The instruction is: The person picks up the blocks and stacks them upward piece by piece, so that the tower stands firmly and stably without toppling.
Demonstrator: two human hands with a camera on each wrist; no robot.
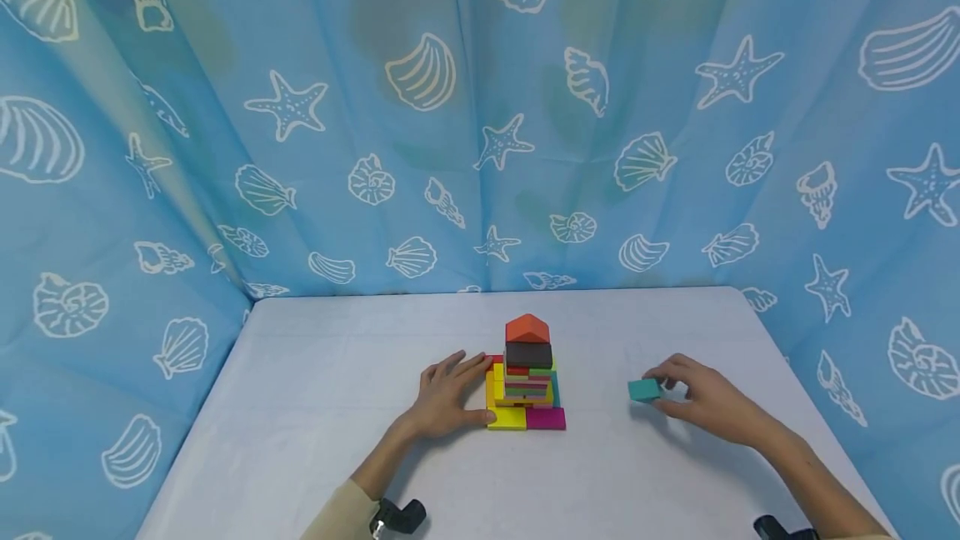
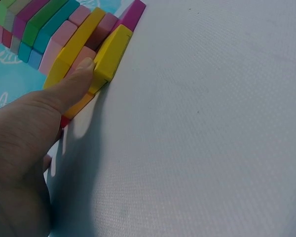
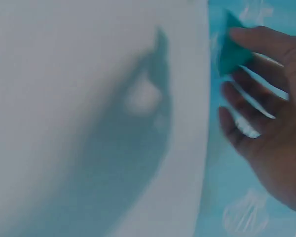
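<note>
A stack of coloured blocks (image 1: 527,382) stands on the table, with a dark block (image 1: 528,354) and an orange roof-shaped block (image 1: 527,328) at its top. Flat yellow and magenta blocks form the front of its base. My left hand (image 1: 448,398) rests against the base's left side, its thumb touching the yellow block (image 2: 112,52) in the left wrist view. To the right, apart from the stack, my right hand (image 1: 701,396) pinches a teal block (image 1: 643,391) between thumb and fingers above the table. In the right wrist view that teal block (image 3: 235,54) looks triangular and is blurred.
The white table (image 1: 337,357) reaches back to a blue curtain (image 1: 450,148) with shell and starfish prints, which also hangs along both sides. Dark wrist-camera straps (image 1: 397,515) show at the bottom edge. My right hand's shadow falls across the table.
</note>
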